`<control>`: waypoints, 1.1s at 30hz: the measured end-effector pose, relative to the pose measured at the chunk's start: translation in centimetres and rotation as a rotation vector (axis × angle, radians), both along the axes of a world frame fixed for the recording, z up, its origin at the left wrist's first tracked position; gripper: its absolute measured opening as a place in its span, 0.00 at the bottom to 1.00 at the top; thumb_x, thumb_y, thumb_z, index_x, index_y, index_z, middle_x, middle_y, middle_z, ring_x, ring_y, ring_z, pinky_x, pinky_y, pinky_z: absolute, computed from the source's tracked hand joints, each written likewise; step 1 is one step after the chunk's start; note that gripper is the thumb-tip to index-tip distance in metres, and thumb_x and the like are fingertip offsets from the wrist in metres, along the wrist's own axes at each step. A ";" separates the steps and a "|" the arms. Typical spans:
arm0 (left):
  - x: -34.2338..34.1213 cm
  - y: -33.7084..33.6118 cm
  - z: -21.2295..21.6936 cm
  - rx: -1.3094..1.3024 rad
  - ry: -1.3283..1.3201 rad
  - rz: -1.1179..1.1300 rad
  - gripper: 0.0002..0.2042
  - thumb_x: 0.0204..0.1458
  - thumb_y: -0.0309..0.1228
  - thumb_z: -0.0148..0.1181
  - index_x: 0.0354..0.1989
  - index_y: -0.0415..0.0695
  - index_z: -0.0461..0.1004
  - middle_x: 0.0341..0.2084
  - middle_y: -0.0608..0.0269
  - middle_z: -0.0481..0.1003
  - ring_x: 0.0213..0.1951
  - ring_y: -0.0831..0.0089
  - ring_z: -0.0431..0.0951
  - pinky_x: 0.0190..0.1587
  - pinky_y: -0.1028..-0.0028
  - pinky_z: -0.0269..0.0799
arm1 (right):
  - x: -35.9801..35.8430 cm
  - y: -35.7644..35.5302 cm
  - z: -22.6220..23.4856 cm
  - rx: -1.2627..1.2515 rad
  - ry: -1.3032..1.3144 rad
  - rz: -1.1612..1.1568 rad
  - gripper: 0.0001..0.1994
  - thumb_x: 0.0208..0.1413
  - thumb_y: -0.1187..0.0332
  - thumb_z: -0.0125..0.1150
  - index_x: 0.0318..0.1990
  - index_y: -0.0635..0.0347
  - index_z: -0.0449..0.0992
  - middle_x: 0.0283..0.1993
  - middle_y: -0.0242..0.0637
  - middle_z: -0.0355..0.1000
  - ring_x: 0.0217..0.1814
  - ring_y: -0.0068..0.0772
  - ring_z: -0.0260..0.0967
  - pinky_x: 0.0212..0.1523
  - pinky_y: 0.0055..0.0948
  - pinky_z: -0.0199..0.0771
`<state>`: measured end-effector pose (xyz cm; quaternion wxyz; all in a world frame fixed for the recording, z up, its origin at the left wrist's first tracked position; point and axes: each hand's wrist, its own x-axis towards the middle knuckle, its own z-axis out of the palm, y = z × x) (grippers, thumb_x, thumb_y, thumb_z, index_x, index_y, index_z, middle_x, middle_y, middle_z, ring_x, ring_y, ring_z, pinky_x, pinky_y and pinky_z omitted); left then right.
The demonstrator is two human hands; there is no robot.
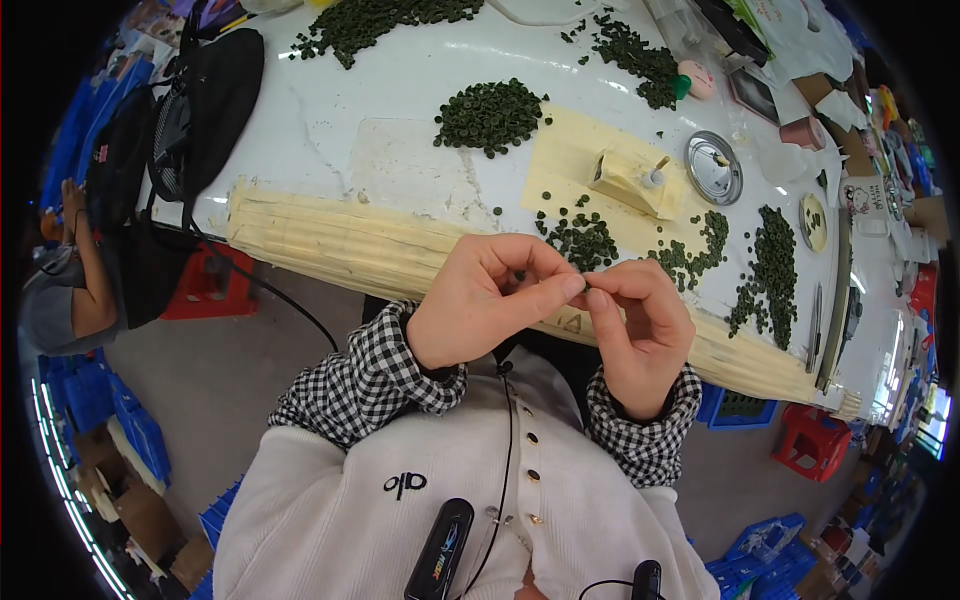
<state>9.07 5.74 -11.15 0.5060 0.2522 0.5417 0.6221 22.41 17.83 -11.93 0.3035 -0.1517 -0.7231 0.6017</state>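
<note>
My left hand and my right hand meet fingertip to fingertip just in front of the table's near edge. Both pinch something very small between thumb and forefinger; a dark green bit shows inside the left fingers, but what the pinched thing is cannot be told. Small dark green round pieces lie scattered on the white table right behind my hands. More of them sit in heaps farther back and to the right.
A cream block with a peg stands on a pale yellow sheet. A round metal lid lies to its right. A black bag sits at the table's left end. Another person is at far left. Blue crates and a red stool stand below.
</note>
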 end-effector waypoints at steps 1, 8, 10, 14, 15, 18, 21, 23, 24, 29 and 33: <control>0.0 0.1 0.1 -0.003 0.001 0.010 0.05 0.54 0.24 0.57 0.36 0.35 0.74 0.30 0.64 0.77 0.31 0.85 0.73 0.33 0.84 0.69 | 0.0 -0.1 -0.1 -0.038 0.004 -0.011 0.07 0.48 0.83 0.59 0.36 0.69 0.75 0.35 0.39 0.70 0.35 0.25 0.68 0.37 0.20 0.69; 0.7 0.3 -0.5 0.090 0.050 0.130 0.05 0.51 0.25 0.60 0.34 0.37 0.76 0.18 0.77 0.71 0.18 0.94 0.58 0.20 0.88 0.52 | 0.0 -0.4 -0.1 -0.157 -0.022 -0.005 0.07 0.49 0.83 0.58 0.37 0.69 0.74 0.37 0.38 0.68 0.37 0.22 0.68 0.38 0.19 0.70; 0.6 0.2 -0.6 0.084 0.091 0.119 0.05 0.51 0.25 0.60 0.33 0.37 0.77 0.16 0.79 0.68 0.17 0.94 0.57 0.19 0.87 0.50 | 0.0 -0.3 -0.1 -0.156 -0.024 0.003 0.07 0.49 0.83 0.58 0.37 0.69 0.74 0.37 0.38 0.68 0.37 0.22 0.68 0.39 0.19 0.70; 0.6 0.2 -0.6 0.072 0.121 0.117 0.04 0.49 0.24 0.61 0.32 0.37 0.77 0.13 0.81 0.64 0.16 0.94 0.54 0.18 0.86 0.47 | 0.1 -0.3 0.2 -0.223 -0.037 0.018 0.07 0.49 0.83 0.58 0.37 0.70 0.73 0.37 0.37 0.67 0.37 0.22 0.68 0.39 0.18 0.70; 0.6 0.2 -0.6 0.075 0.116 0.117 0.04 0.49 0.24 0.61 0.32 0.37 0.77 0.13 0.81 0.64 0.16 0.94 0.54 0.18 0.86 0.47 | 0.1 -0.3 0.3 -0.235 -0.040 0.025 0.07 0.49 0.83 0.58 0.37 0.70 0.73 0.37 0.37 0.67 0.37 0.22 0.68 0.39 0.18 0.70; 0.7 0.2 -0.7 0.082 0.105 0.120 0.04 0.49 0.24 0.61 0.32 0.37 0.77 0.13 0.80 0.64 0.16 0.94 0.54 0.18 0.86 0.47 | 0.1 -0.3 0.3 -0.260 -0.038 0.036 0.07 0.49 0.83 0.58 0.37 0.70 0.74 0.37 0.36 0.67 0.38 0.21 0.67 0.40 0.18 0.71; 0.7 0.2 -0.9 0.089 0.099 0.124 0.04 0.49 0.23 0.61 0.32 0.37 0.77 0.14 0.80 0.65 0.16 0.94 0.54 0.19 0.86 0.47 | 0.1 -0.3 0.3 -0.271 -0.029 0.046 0.07 0.49 0.83 0.58 0.36 0.69 0.73 0.36 0.36 0.67 0.38 0.21 0.67 0.40 0.19 0.71; 0.7 0.1 -1.0 0.094 0.094 0.120 0.04 0.49 0.23 0.61 0.32 0.37 0.77 0.14 0.80 0.65 0.17 0.94 0.54 0.19 0.86 0.47 | 0.0 -0.3 0.2 -0.266 -0.021 0.047 0.07 0.48 0.84 0.58 0.36 0.69 0.73 0.36 0.36 0.67 0.38 0.21 0.67 0.40 0.19 0.71; 0.6 0.0 -0.8 0.068 0.089 0.103 0.03 0.49 0.22 0.60 0.32 0.37 0.76 0.16 0.78 0.66 0.19 0.93 0.56 0.21 0.86 0.51 | 0.0 -0.4 0.0 -0.257 -0.016 0.043 0.07 0.48 0.84 0.58 0.36 0.69 0.73 0.36 0.36 0.67 0.38 0.21 0.67 0.40 0.19 0.71; 0.9 0.1 -0.9 0.091 0.042 0.137 0.04 0.49 0.22 0.60 0.32 0.37 0.76 0.14 0.80 0.64 0.17 0.94 0.54 0.20 0.87 0.48 | -0.1 -0.5 0.2 -0.229 -0.001 0.033 0.06 0.48 0.84 0.58 0.35 0.69 0.73 0.36 0.36 0.66 0.38 0.21 0.66 0.39 0.18 0.71; 0.9 0.3 -0.9 0.071 0.034 0.150 0.04 0.49 0.23 0.60 0.32 0.37 0.76 0.15 0.81 0.63 0.18 0.93 0.55 0.21 0.86 0.49 | -0.1 -0.5 0.0 -0.237 -0.033 0.021 0.06 0.49 0.83 0.58 0.36 0.69 0.73 0.37 0.36 0.67 0.36 0.21 0.67 0.39 0.18 0.71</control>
